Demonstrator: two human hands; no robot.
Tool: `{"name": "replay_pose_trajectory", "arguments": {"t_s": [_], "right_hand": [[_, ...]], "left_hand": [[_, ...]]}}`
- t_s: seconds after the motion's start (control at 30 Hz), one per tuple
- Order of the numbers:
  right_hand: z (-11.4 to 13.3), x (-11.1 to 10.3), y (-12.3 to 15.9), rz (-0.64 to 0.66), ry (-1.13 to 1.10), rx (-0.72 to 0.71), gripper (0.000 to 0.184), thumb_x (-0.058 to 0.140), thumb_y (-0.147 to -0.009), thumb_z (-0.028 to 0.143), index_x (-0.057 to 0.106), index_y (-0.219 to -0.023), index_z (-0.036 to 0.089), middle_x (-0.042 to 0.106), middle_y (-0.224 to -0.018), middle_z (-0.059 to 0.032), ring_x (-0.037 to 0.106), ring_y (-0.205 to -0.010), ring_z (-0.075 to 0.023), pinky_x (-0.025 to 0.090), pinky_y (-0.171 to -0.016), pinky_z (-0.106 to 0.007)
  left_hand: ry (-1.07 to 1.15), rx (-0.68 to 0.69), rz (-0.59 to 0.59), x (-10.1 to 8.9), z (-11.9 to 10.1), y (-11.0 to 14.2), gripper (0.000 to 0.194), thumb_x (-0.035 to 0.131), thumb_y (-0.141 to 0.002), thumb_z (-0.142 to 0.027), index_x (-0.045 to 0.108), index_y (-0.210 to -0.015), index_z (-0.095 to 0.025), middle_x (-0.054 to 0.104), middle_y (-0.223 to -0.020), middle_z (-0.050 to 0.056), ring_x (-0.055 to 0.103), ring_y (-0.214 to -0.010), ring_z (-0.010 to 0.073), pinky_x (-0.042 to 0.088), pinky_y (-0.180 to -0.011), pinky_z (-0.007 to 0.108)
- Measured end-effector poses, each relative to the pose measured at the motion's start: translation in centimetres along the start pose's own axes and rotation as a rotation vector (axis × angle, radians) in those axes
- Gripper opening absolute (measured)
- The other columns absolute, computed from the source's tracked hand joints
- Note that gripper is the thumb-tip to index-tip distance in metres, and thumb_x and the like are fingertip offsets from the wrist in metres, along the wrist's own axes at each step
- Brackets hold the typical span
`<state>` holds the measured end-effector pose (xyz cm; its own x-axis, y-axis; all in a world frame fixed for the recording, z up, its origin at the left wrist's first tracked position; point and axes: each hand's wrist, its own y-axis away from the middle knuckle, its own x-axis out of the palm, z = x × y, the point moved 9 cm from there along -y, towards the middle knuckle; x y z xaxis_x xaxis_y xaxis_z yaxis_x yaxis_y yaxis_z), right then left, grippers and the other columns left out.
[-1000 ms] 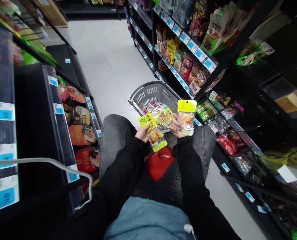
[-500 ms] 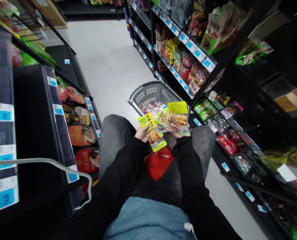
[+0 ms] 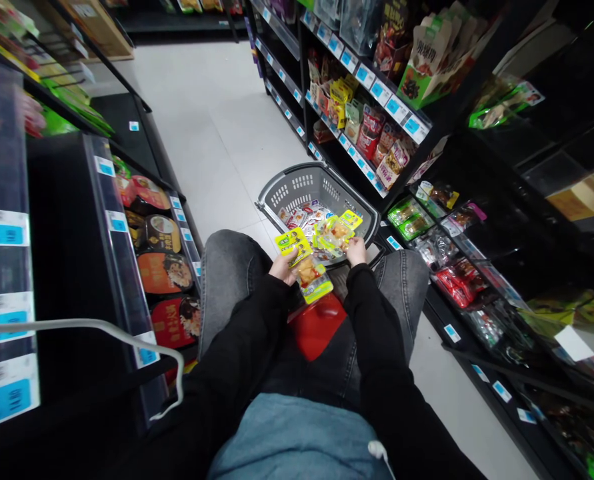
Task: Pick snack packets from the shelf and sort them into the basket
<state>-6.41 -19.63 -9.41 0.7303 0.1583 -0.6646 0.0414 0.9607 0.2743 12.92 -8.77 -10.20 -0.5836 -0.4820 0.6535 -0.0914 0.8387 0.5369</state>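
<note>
Left hand (image 3: pixel 281 268): its fingers grasp the yellow-green packaging (image 3: pixel 314 280), thumb across the upper face; a light pinch at the flat edge should keep the soft filling from being squashed.
Right hand (image 3: pixel 357 251): its fingers are curled in at the near edge of the yellow-topped packet (image 3: pixel 339 231); whether they pinch it or have let it go, I cannot tell. Opening them low and gently would probably let a packet lie flat rather than flip.
Yellow-green packaging: over the lap, just outside the basket's near rim, tilted, printed part uppermost. One packet or two overlapped, I cannot tell; spreading the edges with the thumb would likely settle it.
Yellow-topped packet: over the basket's near side, beside the right hand, overlapping other yellowish packaging; keeping its header uppermost should make the print easier to read.
Basket (image 3: pixel 321 182): in front of the knees; slick wrappers may slide, so a low, level placement seems best.
Small sachets (image 3: pixel 304 217): loose inside the basket; laying larger packets beside them would probably leave them easier to see.
Shelf unit (image 3: pixel 375 183): beyond the basket's right side; elbows tucked in seem the safer way to work.
</note>
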Motion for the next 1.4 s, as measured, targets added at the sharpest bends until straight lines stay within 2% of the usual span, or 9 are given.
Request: {"name": "replay_pose_trajectory", "arguments": {"t_s": [0.13, 0.2, 0.33, 0.43, 0.7, 0.9, 1.03, 1.27, 1.4], "right_hand": [[0.6, 0.7, 0.7, 0.072, -0.019, 0.032, 0.011, 0.053, -0.078, 0.015, 0.059, -0.087, 0.016, 0.064, -0.089, -0.0100, 0.061, -0.088, -0.0185, 0.047, -0.083, -0.031], [2.1, 1.9, 1.7, 0.227, -0.129, -0.009, 0.009, 0.054, -0.080, 0.020, 0.058, -0.087, 0.017, 0.064, -0.087, -0.0059, 0.062, -0.081, -0.0142, 0.049, -0.077, -0.027], [4.9, 5.6, 5.4, 0.689, -0.344, -0.038, 0.030, 0.068, -0.072, 0.034, 0.055, -0.093, 0.017, 0.060, -0.077, 0.0000, 0.055, -0.059, -0.0078, 0.047, -0.055, -0.019], [5.5, 6.8, 6.7, 0.794, -0.301, -0.092, 0.044, 0.081, -0.053, 0.032, 0.054, -0.083, 0.015, 0.052, -0.063, 0.0047, 0.049, -0.052, -0.0057, 0.040, -0.047, -0.016], [5.8, 6.7, 5.9, 0.710, -0.281, -0.181, 0.038, 0.078, -0.055, 0.035, 0.058, -0.077, 0.012, 0.052, -0.058, 0.0054, 0.047, -0.052, -0.0059, 0.037, -0.051, -0.018], [5.5, 6.2, 5.1, 0.570, -0.274, -0.217, 0.025, 0.072, -0.065, 0.031, 0.067, -0.081, 0.012, 0.062, -0.066, 0.0008, 0.056, -0.063, -0.0093, 0.045, -0.064, -0.020], [5.4, 5.5, 5.0, 0.477, -0.197, -0.243, 0.015, 0.066, -0.072, 0.024, 0.071, -0.082, 0.015, 0.069, -0.079, -0.0018, 0.062, -0.079, -0.0141, 0.047, -0.077, -0.025], [5.1, 3.3, 4.3, 0.255, -0.245, -0.143, 0.013, 0.059, -0.076, 0.023, 0.067, -0.083, 0.016, 0.068, -0.085, -0.0031, 0.062, -0.083, -0.0153, 0.046, -0.081, -0.026], [3.8, 2.0, 2.9, 0.144, -0.580, 0.005, 0.009, 0.049, -0.080, 0.023, 0.055, -0.077, 0.016, 0.061, -0.073, -0.0005, 0.058, -0.071, -0.0122, 0.046, -0.073, -0.024]], "left_hand": [[0.010, 0.003, -0.012, -0.1, -0.1, 0.1, 0.037, 0.056, -0.078, -0.012, 0.056, -0.115, -0.010, 0.072, -0.087, 0.008, 0.069, -0.082, 0.0228, 0.055, -0.084, 0.040], [0.004, 0.001, -0.044, -0.5, -0.1, 0.0, 0.035, 0.055, -0.079, -0.012, 0.056, -0.114, -0.009, 0.072, -0.086, 0.009, 0.069, -0.082, 0.0229, 0.055, -0.084, 0.041], [0.011, 0.031, -0.063, -0.7, -0.1, -0.2, 0.035, 0.054, -0.079, -0.012, 0.056, -0.114, -0.009, 0.071, -0.088, 0.010, 0.069, -0.084, 0.0236, 0.055, -0.084, 0.039], [0.039, 0.083, -0.075, -0.7, -0.5, -0.1, 0.037, 0.055, -0.078, -0.009, 0.056, -0.115, -0.012, 0.071, -0.086, 0.009, 0.068, -0.083, 0.0231, 0.056, -0.081, 0.037], [0.109, 0.030, -0.108, -0.1, -0.6, 0.6, 0.031, 0.049, -0.082, -0.012, 0.058, -0.111, -0.010, 0.071, -0.083, 0.008, 0.068, -0.076, 0.0196, 0.057, -0.079, 0.035], [0.036, 0.068, -0.067, -0.1, -0.9, 0.4, 0.054, 0.053, -0.065, 0.005, 0.056, -0.116, -0.012, 0.071, -0.086, 0.008, 0.068, -0.082, 0.0206, 0.054, -0.086, 0.037], [-0.021, 0.151, -0.081, -0.4, -1.4, 0.2, 0.056, 0.061, -0.062, 0.003, 0.057, -0.116, -0.013, 0.071, -0.090, 0.009, 0.068, -0.088, 0.0225, 0.052, -0.088, 0.038], [-0.055, 0.175, -0.115, -0.5, -1.6, 0.4, 0.042, 0.065, -0.065, -0.004, 0.061, -0.106, -0.012, 0.071, -0.092, 0.009, 0.068, -0.084, 0.0216, 0.056, -0.082, 0.037], [-0.105, 0.092, -0.099, -0.2, -1.2, 0.7, 0.043, 0.064, -0.065, -0.004, 0.061, -0.108, -0.013, 0.069, -0.102, 0.010, 0.069, -0.084, 0.0234, 0.058, -0.078, 0.039]]}}
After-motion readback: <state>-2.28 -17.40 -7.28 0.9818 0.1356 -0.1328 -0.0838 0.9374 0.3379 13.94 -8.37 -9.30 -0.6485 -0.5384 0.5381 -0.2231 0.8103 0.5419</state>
